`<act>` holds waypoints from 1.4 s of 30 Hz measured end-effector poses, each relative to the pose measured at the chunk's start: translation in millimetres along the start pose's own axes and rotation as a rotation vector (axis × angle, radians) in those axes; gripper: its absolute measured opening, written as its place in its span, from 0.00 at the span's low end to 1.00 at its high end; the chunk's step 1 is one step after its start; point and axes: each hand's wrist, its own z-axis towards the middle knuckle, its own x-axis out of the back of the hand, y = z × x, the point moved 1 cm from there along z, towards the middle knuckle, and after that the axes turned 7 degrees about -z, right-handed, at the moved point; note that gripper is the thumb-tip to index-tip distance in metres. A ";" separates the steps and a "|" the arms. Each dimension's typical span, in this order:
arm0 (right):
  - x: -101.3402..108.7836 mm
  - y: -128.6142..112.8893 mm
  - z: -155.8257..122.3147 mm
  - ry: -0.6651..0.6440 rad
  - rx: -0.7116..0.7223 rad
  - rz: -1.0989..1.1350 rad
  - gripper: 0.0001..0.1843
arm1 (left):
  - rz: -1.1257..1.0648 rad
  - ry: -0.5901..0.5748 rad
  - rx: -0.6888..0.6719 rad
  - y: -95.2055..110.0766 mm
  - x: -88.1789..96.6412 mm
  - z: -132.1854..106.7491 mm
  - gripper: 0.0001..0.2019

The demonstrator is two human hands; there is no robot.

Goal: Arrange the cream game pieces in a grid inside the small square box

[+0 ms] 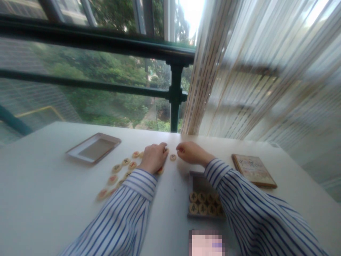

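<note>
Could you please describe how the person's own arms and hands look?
The left sleeve and right sleeve are long, white with dark blue stripes, and cuffed at the wrists. The left hand and right hand are bare, without gloves.

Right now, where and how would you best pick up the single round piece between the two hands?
The round piece is probably best pinched by its rim, the right hand coming from above on the right: it lies flat, a low disc, and that hand is close on that side.
</note>
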 end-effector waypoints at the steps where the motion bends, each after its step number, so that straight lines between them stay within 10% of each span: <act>1: 0.3 -0.1 -0.4 0.002 0.001 -0.002 0.17 | 0.007 0.005 -0.011 -0.3 -0.3 0.1 0.19; 42: 49.7 -3.9 -71.2 0.121 -0.073 0.065 0.16 | -0.133 0.056 -0.133 55.0 44.9 -37.9 0.16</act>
